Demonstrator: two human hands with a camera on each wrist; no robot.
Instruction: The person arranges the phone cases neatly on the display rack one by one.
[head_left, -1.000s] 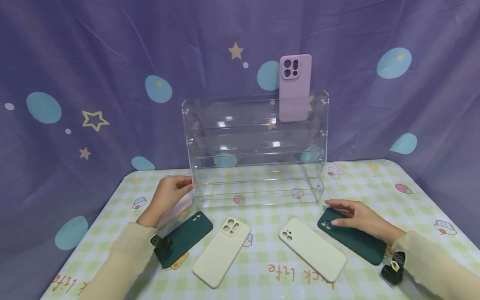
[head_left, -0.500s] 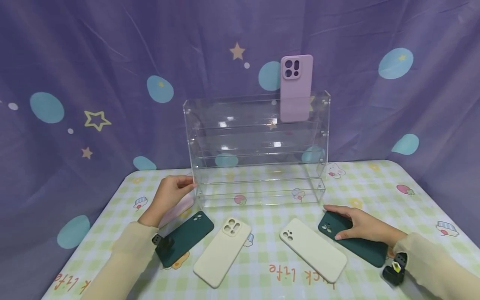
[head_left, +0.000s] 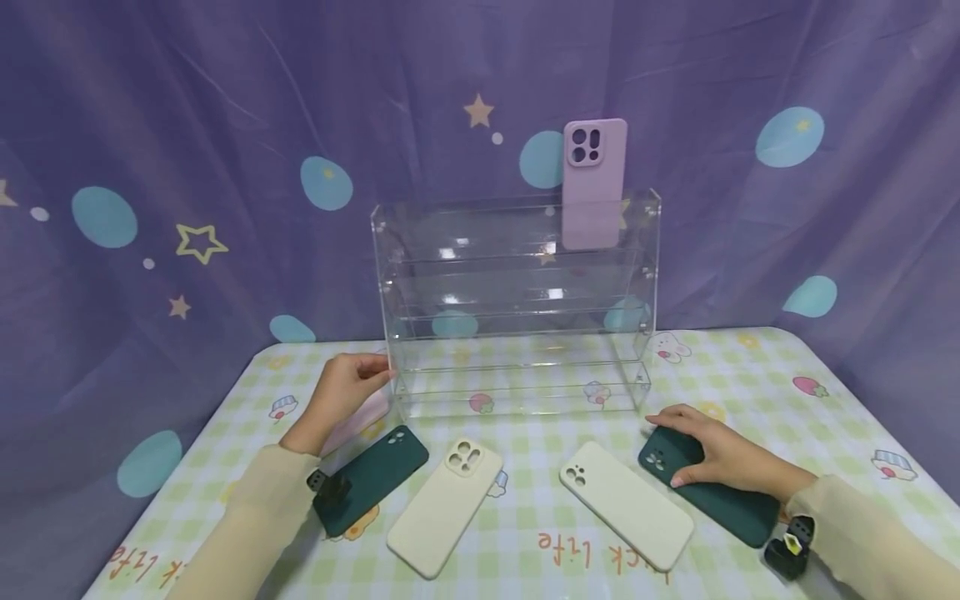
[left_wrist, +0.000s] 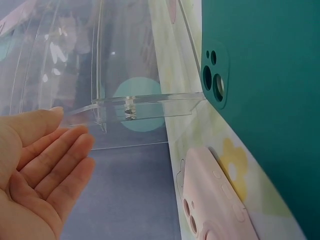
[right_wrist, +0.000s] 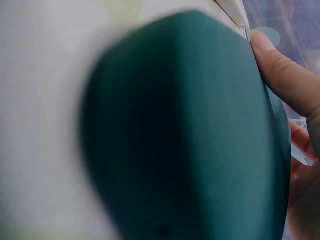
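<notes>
In the head view my left hand (head_left: 347,392) is at the left side panel of a clear acrylic tiered rack (head_left: 517,367). Its thumb and fingertips pinch the panel's edge. My right hand (head_left: 731,454) spans a dark green phone case (head_left: 735,508) on the right. The thumb presses its near long edge, and the other fingers lie over the far edge, partly hidden. In the right wrist view the green case (right_wrist: 230,125) fills the middle, blurred and close. A lilac phone case (head_left: 592,187) stands upright in the rack's top tier, at the right.
Two cream phone cases (head_left: 442,508) lie flat in the front middle. Another dark green case (head_left: 375,479) lies below my left forearm. A pink case (left_wrist: 215,200) lies beside the rack's left side. A patterned curtain (head_left: 225,125) hangs behind the checked tablecloth (head_left: 750,375).
My right hand has lowered onto the right green case, its thumb moving to the near edge. The left hand keeps its place at the rack. The head view has shifted slightly.
</notes>
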